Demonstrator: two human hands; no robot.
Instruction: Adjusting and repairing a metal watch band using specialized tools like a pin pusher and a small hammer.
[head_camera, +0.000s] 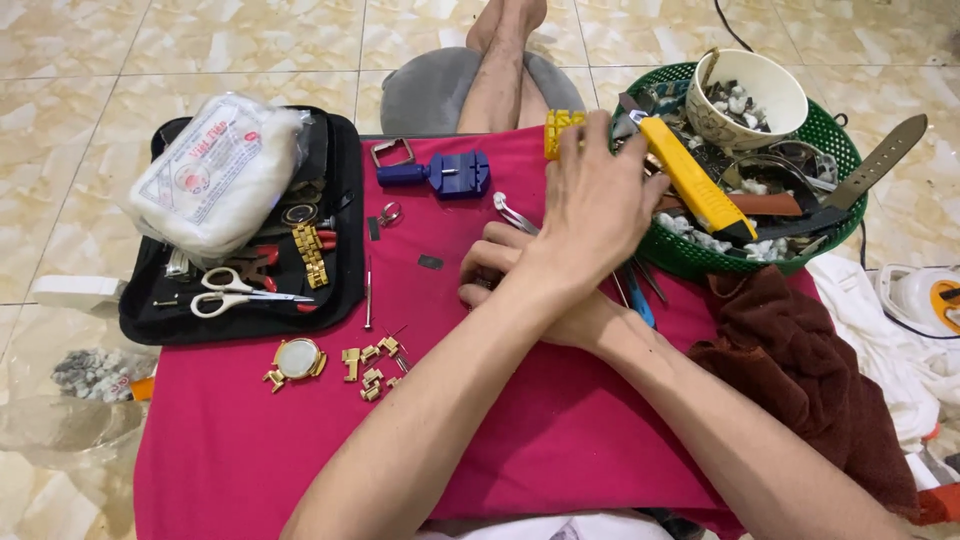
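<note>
Reaching crosswise, the left hand (592, 195) spreads a wide grip beside the green basket (690, 258) holding a white bowl (772, 88).

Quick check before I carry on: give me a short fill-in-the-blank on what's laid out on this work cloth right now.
1. The left hand reaches across toward the green ____.
2. The gold watch case lies on the ____ cloth.
3. The white-handled scissors rest in the ____ tool case.
4. The yellow utility knife lies across the basket, beside a white ____.

Missing words: basket; red; black; bowl
</note>
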